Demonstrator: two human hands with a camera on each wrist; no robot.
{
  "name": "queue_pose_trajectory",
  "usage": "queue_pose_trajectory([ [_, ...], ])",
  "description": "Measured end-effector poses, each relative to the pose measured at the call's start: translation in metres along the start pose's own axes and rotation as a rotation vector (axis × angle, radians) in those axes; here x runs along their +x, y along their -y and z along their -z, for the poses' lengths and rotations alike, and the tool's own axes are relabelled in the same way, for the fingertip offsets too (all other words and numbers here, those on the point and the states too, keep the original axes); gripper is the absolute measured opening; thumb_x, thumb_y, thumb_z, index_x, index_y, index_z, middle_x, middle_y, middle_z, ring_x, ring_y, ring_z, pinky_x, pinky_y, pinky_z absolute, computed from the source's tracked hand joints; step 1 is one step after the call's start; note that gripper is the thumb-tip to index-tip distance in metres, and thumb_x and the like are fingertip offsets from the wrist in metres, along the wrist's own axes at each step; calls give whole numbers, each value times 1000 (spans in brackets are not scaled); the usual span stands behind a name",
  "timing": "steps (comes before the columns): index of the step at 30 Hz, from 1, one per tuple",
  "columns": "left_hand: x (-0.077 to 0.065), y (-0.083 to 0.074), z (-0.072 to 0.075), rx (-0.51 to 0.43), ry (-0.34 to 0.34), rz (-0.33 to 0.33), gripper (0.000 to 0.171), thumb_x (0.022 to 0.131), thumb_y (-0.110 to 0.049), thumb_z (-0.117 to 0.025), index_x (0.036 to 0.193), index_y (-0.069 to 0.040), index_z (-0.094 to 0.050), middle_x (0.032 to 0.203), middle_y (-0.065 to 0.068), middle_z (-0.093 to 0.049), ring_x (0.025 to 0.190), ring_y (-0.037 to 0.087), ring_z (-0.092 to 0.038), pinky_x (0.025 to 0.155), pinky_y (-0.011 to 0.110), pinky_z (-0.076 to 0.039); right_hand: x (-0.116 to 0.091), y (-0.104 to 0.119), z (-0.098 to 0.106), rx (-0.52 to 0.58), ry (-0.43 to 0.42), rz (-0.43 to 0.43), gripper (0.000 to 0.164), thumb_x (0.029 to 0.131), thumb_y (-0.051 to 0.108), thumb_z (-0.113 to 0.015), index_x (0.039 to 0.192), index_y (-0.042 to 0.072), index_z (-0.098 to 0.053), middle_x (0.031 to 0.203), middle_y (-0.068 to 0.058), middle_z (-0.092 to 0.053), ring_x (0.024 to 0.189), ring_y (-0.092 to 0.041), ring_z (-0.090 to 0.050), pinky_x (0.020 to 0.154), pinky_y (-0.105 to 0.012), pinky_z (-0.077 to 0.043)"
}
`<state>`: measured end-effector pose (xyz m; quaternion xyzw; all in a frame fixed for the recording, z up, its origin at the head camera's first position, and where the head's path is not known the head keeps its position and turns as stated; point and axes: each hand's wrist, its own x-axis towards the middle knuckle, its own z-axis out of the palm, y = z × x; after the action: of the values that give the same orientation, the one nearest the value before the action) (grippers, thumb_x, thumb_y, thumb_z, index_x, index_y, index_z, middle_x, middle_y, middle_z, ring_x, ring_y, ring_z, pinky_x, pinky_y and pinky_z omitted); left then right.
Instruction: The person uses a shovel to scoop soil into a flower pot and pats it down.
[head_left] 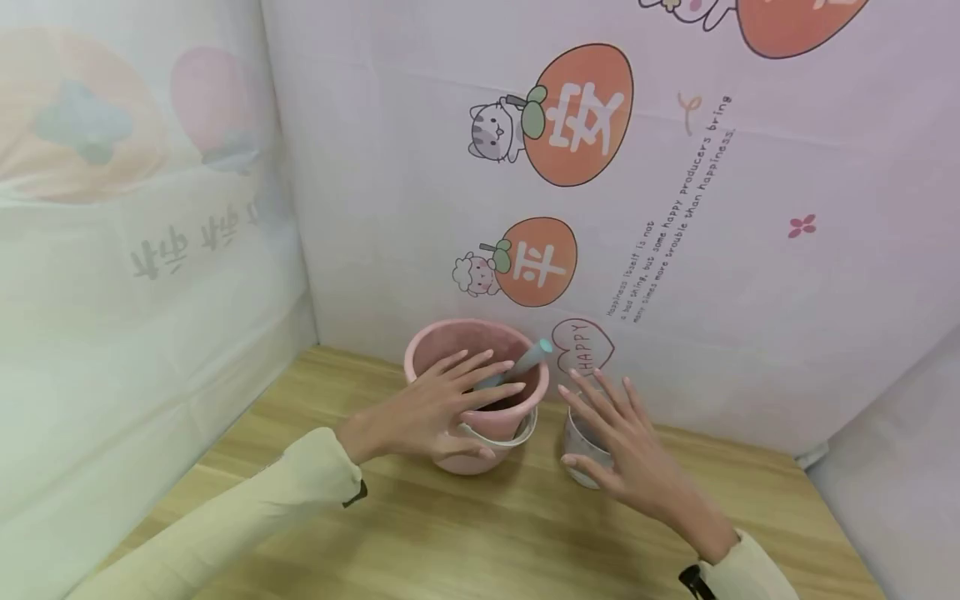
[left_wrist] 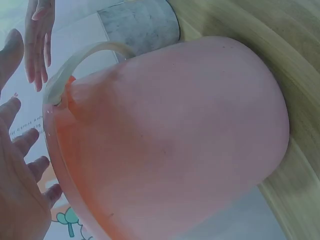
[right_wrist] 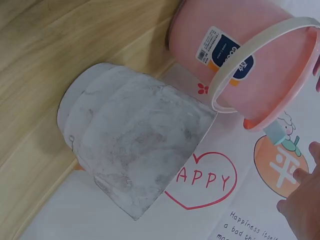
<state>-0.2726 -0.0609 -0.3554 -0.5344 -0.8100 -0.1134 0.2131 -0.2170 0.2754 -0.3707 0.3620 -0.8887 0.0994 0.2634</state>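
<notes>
A pink bucket (head_left: 459, 463) with a white carrying handle (right_wrist: 250, 47) stands upright on the table. From its mouth leans a pale blue stick-like handle (head_left: 534, 355); what it belongs to is hidden inside. My left hand (head_left: 441, 410) spreads its fingers over the bucket's near rim and grips nothing; the left wrist view shows its fingertips beside the rim. To the right stands a grey-white marbled round container (right_wrist: 135, 135), its contents out of sight. Above it, my right hand (head_left: 632, 454) has its fingers spread and holds nothing.
A printed white cloth (head_left: 390, 167) rises right behind both containers, with orange fruit drawings and lettering. Another cloth wall (head_left: 135, 350) closes off the left side. Wood-grain tabletop (head_left: 450, 542) lies in front of the bucket.
</notes>
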Motion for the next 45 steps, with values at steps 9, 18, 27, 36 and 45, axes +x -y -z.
queue_pose_trajectory([
  [9,-7,4,3,-29,-36,38,82,100,-74,-43,165,-26,-34,172,6,-29,161,36,-16,126,62,-22,6,1,2,8,-52,6,80,104,67,-39,165,14,-35,174,-7,-24,162,-32,-12,131,-50,5],
  [18,-9,10,9,-81,-87,66,86,97,-78,-40,164,-24,-36,172,4,-29,161,37,-16,126,65,-17,13,0,4,-2,-45,-38,82,104,70,-38,166,16,-32,173,-11,-25,162,-32,-12,131,-53,3],
  [27,-8,15,5,-86,-129,117,81,101,-73,-37,166,-25,-31,169,9,-34,160,38,-18,126,66,-17,19,-9,7,26,-27,-87,85,103,69,-41,167,14,-28,173,-11,-24,162,-31,-12,130,-56,3],
  [36,-12,23,2,-91,-180,204,80,101,-66,-52,163,-18,-37,168,10,-37,155,39,-30,123,66,-23,22,-17,-2,13,7,-137,83,102,57,-59,167,16,-28,174,-9,-24,160,-39,-19,127,-66,-8],
  [45,-16,36,4,-164,-191,357,79,98,-48,-70,164,-22,-35,167,8,-37,155,34,-32,118,70,-30,29,-21,-2,30,45,-177,86,100,45,-68,168,18,-24,173,-12,-24,158,-41,-20,128,-63,-6],
])
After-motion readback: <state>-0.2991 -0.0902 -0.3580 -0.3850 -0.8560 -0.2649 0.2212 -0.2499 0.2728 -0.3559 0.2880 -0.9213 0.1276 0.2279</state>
